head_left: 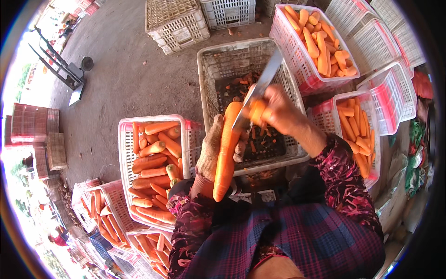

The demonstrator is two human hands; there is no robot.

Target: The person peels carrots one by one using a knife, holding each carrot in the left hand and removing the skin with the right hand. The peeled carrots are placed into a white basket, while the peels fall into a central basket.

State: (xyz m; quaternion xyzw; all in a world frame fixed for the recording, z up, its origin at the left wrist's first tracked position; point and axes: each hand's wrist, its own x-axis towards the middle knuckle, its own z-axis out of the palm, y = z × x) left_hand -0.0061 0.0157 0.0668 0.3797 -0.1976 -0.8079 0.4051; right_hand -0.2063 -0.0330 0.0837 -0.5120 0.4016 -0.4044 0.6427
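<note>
My left hand point(210, 150), in a soiled knit glove, grips a large carrot point(225, 157) that slants up and away from me. My bare right hand point(284, 110) is closed around the orange handle point(258, 111) of a knife and is blurred. The knife's long metal blade point(266, 75) crosses the upper part of the carrot, its lower end against or just over the skin. Beneath both hands stands a dirty plastic crate point(205, 75) with carrot scraps point(244, 81) on its slotted floor.
To the left, a crate point(185, 139) holds unpeeled-looking carrots point(153, 172), with more filled crates point(115, 198) behind it. Smoother carrots fill crates at the upper right point(292, 55) and right point(374, 150). Stacked crates point(177, 24) and a hand truck point(64, 68) stand on the floor point(139, 80).
</note>
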